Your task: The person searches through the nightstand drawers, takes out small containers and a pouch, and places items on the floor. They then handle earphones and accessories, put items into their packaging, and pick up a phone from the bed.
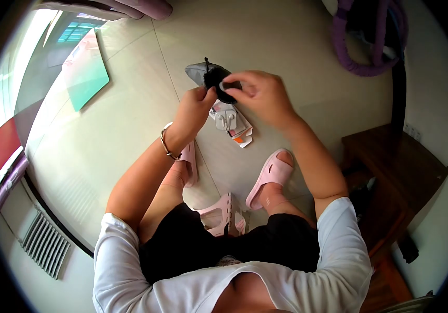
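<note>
A small grey drawstring pouch (197, 72) with a dark, fuzzy-looking inside is held up over the floor. My left hand (193, 108) is closed on its near rim, thumb and fingers pinched together. At the pouch's mouth, my right hand (266, 99) has its thumb and index finger bent towards each other around something small and pale that I cannot make out. Below the pouch, on the floor, lie white wired earphones (226, 120) in a clear-looking case. They rest over an opened white and orange cardboard box (243, 138).
My feet in pink slippers (271, 175) flank the box. I sit on a low pink stool (223, 214). A dark wooden stand (391, 172) is on the right, a purple-wrapped frame (341, 49) at upper right. A green and pink panel (87, 73) shows at upper left.
</note>
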A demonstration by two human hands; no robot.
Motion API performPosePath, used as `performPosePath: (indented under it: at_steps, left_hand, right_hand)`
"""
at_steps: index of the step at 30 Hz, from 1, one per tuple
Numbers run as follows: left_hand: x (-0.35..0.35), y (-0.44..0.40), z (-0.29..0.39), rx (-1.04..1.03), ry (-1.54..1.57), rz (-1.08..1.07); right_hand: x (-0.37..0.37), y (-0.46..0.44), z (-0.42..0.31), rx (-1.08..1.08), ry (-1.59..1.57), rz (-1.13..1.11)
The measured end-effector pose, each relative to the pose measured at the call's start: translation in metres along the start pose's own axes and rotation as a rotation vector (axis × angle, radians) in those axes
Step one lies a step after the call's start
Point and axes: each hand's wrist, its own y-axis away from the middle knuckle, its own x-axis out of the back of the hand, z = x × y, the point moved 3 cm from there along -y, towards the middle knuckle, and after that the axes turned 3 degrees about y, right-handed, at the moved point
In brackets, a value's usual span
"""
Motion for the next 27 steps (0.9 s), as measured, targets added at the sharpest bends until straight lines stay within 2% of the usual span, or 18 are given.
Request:
performPosePath:
  at_steps: [1, 2, 6, 7, 9, 10, 12, 13, 15, 19, 21, 25, 27]
  left_hand:
    - [-0.001, 0.000, 0.002, -0.003, 0.000, 0.001]
    - [-0.001, 0.000, 0.005, 0.002, 0.044, 0.003]
    - [0.005, -0.001, 0.010, 0.058, 0.169, -0.012]
    - [0.006, -0.001, 0.008, 0.064, 0.168, -0.017]
    - [0.011, -0.006, 0.007, 0.071, 0.239, -0.025]
    - [0.012, -0.007, 0.006, 0.069, 0.240, -0.029]
    - [0.014, -0.009, 0.004, 0.101, 0.288, -0.036]
    - [0.015, -0.010, 0.002, 0.108, 0.324, -0.052]
    - [0.016, -0.011, 0.000, 0.106, 0.341, -0.056]
    - [0.016, -0.012, -0.005, 0.105, 0.337, -0.061]
    - [0.015, -0.010, -0.004, 0.107, 0.339, -0.069]
    - [0.015, -0.009, -0.004, 0.110, 0.354, -0.080]
    - [0.016, -0.009, -0.006, 0.112, 0.347, -0.080]
  right_hand:
    - [-0.007, -0.002, -0.004, 0.129, 0.136, -0.013]
    - [-0.008, -0.003, -0.003, 0.120, 0.189, 0.007]
    - [0.022, -0.001, 0.018, -0.171, 0.089, 0.159]
    - [0.033, 0.002, 0.032, -0.243, 0.118, 0.132]
    - [0.046, 0.011, 0.086, -0.297, 0.405, 0.047]
    - [0.047, 0.025, 0.116, -0.298, 0.409, 0.050]
    - [0.038, 0.051, 0.172, -0.368, 0.789, -0.150]
    - [0.032, 0.057, 0.178, -0.368, 0.791, -0.152]
    - [0.024, 0.077, 0.197, -0.648, 0.703, -0.233]
    - [0.014, 0.085, 0.220, -0.639, 0.594, -0.187]
    - [0.011, 0.083, 0.225, -0.698, 0.487, -0.239]
    - [0.014, 0.079, 0.202, -0.789, 0.584, -0.196]
    - [0.014, 0.079, 0.178, -0.840, 0.751, -0.388]
